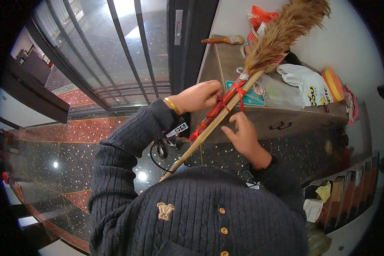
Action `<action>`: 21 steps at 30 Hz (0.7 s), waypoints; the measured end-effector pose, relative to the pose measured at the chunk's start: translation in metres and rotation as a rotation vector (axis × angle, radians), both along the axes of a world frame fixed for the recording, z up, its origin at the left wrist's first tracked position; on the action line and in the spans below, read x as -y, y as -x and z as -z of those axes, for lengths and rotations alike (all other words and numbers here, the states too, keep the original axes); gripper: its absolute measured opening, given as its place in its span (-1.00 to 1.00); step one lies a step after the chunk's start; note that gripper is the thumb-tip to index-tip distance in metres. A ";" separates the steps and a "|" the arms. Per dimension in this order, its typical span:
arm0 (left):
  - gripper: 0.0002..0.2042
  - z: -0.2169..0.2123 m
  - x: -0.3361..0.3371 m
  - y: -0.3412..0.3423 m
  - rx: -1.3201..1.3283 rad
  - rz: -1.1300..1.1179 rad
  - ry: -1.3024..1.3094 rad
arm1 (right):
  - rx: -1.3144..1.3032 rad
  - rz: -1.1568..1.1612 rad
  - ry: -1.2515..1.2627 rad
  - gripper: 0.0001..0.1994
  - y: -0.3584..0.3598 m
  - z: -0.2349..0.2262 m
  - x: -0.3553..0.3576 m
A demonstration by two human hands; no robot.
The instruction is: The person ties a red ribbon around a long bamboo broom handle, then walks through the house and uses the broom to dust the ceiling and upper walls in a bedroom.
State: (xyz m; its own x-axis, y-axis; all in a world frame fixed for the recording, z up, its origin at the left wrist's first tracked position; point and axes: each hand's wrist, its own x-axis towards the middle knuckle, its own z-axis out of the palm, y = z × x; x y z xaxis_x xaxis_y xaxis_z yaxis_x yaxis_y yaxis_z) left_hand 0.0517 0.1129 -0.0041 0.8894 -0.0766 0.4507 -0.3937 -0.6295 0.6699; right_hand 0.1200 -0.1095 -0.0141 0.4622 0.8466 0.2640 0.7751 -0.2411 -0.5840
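The pale pole (209,131) looks wooden and fairly smooth, the tan plume (281,36) rough and feathery. My sweater (187,200) is matt ribbed knit, the floor (74,155) glossy speckled stone, the white bag (301,77) crinkled plastic.

The broom head (281,34) runs past the upper edge and partly covers a red container (252,36); the lower end of the wooden pole (186,155) disappears behind the sweater (192,213), itself cut off below. The contents of the clear plastic bag (281,94) are indistinct.

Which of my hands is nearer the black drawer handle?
Right. Your right hand is left of the drawer handle; your left hand is farther left, by the broom's red handle.
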 end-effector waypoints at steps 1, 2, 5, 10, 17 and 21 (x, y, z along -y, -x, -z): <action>-0.89 0.006 0.002 0.002 -0.007 -0.032 0.046 | -0.239 0.090 0.093 -0.78 0.004 0.009 0.004; -0.90 0.011 0.005 0.004 -0.010 -0.035 0.089 | -0.373 0.080 0.039 -0.73 0.005 0.020 -0.001; -0.89 0.026 0.015 0.007 0.008 -0.086 0.138 | -1.022 -0.076 0.109 -0.74 -0.002 0.040 -0.007; -0.82 0.051 0.039 0.024 -0.176 -0.134 0.595 | -1.017 -0.183 -0.053 -0.83 -0.006 0.048 -0.015; -0.73 0.047 0.081 0.080 -0.292 -0.195 0.611 | -0.887 -0.034 -0.032 -0.80 0.006 0.027 0.003; -0.66 0.030 0.091 0.071 -0.128 -0.298 0.259 | -0.811 -0.035 -0.015 -0.79 0.015 0.021 0.013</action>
State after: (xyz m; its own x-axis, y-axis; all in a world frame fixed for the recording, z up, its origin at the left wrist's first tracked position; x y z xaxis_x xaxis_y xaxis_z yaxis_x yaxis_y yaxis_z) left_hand -0.0191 0.0220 -0.0338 0.9055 0.2940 0.3059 -0.1234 -0.5073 0.8529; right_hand 0.1046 -0.1225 -0.0348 0.4876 0.8633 -0.1304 0.1164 -0.2123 -0.9702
